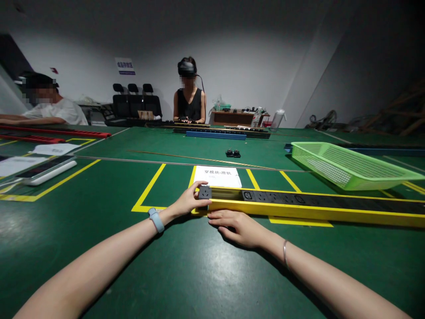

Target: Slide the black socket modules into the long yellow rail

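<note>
At the left end of a long yellow rail [265, 207], my left hand [188, 200] pinches a black socket module [205, 192] between thumb and fingers. The module sits at the mouth of the rail's channel; how far it is inside I cannot tell. Further right, a row of black socket modules [272, 197] fills the channel, with a bare stretch of channel between them and the held one. My right hand [237, 226] rests on the table, fingers stretched out with their tips by the rail's near side near its left end.
A white printed sheet [217, 176] lies behind the rail. Two small black parts [233, 153], a thin brass-coloured rod [186, 156] and a green basket [348, 166] are farther back. A white device [49, 172] lies left. One person [189, 104] sits opposite, another [63, 110] at far left.
</note>
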Motion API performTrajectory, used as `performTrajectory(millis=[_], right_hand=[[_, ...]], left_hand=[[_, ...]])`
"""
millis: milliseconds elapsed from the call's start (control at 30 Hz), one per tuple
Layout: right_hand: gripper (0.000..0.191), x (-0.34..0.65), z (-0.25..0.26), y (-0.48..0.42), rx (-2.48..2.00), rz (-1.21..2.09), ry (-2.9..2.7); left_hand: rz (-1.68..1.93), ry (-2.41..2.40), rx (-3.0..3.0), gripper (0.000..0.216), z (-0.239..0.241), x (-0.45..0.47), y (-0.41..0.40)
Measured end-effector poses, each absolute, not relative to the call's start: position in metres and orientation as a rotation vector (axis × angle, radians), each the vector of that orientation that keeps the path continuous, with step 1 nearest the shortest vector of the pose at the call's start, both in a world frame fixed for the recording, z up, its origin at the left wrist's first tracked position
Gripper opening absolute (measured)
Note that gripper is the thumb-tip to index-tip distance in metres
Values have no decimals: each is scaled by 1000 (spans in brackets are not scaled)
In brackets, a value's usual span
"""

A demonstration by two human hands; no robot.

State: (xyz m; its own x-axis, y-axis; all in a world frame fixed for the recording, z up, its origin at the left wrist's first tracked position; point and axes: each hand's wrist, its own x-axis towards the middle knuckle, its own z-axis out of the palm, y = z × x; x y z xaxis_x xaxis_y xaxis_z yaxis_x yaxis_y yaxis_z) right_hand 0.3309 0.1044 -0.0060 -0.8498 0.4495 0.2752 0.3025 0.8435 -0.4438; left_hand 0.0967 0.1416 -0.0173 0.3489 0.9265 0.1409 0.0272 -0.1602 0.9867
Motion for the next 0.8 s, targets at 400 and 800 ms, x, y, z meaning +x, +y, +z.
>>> performTrajectory(millis=[400, 800], right_hand=[[38, 331, -6, 105, -571, 549, -2655], [39, 331, -6, 104, -554, 559, -2630]], left_hand=[[1045, 902, 1474, 69, -19, 97, 141], [1082, 1076, 1769, 73, -20, 95, 143]])
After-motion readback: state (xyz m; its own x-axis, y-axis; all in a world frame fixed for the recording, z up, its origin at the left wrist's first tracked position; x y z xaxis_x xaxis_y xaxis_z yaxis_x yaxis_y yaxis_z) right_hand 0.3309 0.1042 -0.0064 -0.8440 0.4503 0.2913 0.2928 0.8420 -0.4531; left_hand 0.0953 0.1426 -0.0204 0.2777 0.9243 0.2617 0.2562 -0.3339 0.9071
